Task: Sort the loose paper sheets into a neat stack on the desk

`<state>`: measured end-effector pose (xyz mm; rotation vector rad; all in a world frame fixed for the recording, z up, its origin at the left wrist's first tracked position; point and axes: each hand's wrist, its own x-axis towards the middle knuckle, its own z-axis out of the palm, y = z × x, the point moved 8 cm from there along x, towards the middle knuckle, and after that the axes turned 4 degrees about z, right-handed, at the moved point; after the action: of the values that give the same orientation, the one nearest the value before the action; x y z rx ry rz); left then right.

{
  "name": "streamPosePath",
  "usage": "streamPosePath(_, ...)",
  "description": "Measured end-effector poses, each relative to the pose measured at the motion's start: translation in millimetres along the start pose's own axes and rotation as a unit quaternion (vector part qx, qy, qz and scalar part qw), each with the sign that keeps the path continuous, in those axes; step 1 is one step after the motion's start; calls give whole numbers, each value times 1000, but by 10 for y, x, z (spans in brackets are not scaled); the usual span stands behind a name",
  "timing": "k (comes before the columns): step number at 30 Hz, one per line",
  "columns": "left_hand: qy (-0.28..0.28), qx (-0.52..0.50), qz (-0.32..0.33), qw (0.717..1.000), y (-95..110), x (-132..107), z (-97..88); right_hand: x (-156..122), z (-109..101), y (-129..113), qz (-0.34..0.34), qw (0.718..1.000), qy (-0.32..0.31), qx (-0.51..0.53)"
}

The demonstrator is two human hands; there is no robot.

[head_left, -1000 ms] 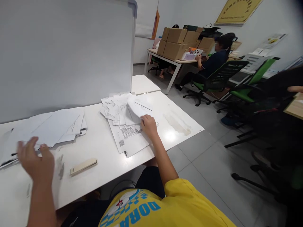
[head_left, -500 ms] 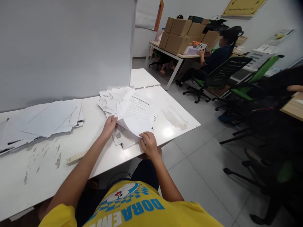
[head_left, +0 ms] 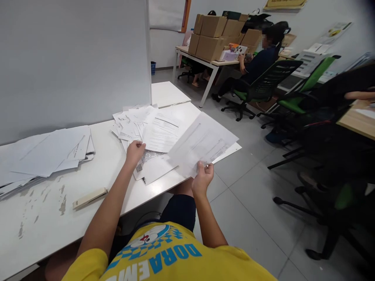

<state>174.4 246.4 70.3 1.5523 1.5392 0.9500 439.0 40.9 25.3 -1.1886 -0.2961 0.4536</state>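
Observation:
My right hand [head_left: 202, 177] pinches a printed sheet of paper [head_left: 202, 142] by its near edge and holds it lifted over the table's right end. My left hand [head_left: 134, 151] rests with curled fingers on the loose pile of printed papers [head_left: 143, 127] in the middle of the white table [head_left: 88, 179], pressing its near left corner. The top sheet of the pile [head_left: 162, 132] shows lines of text.
A second stack of papers [head_left: 43, 152] lies at the left, and a cream flat stapler-like object [head_left: 89, 198] sits near the front edge. A whiteboard [head_left: 73, 58] stands behind the table. Office chairs [head_left: 263, 89], boxes on a desk [head_left: 216, 31] and a seated person [head_left: 258, 62] are at the right.
My left hand came over from the left stack to the middle pile. My right hand has taken one sheet off the pile and swung it out to the right.

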Motion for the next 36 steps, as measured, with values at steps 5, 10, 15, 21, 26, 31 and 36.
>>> streamPosePath(5, -2, -135, -39, 990, -203, -483, -59, -125, 241, 207, 202, 968, -64, 134)
streamPosePath(10, -22, -272, -89, 958, -454, -1358, -8, -967, 361, 491, 365, 909, -149, 137)
streamPosePath(15, -75, -361, -159, 916, -562, -1871, 82, -1597, 246, 583, 437, 877, -176, 95)
streamPosePath(21, -86, -318, -109, 938, -607, -1782, -27, -1640, 209, 563, 437, 882, -160, 79)
streamPosePath(26, -81, -296, -93, 947, -643, -1593, 32, -1621, 293, 545, 415, 887, -180, 90)
streamPosePath(31, -66, -256, -21, 964, -620, -1507, -167, -1427, 230, 551, 360, 912, -170, 95)
streamPosePath(36, -85, -87, 142, 982, -450, -1659, -719, -856, 154, 279, 192, 965, -171, 58)
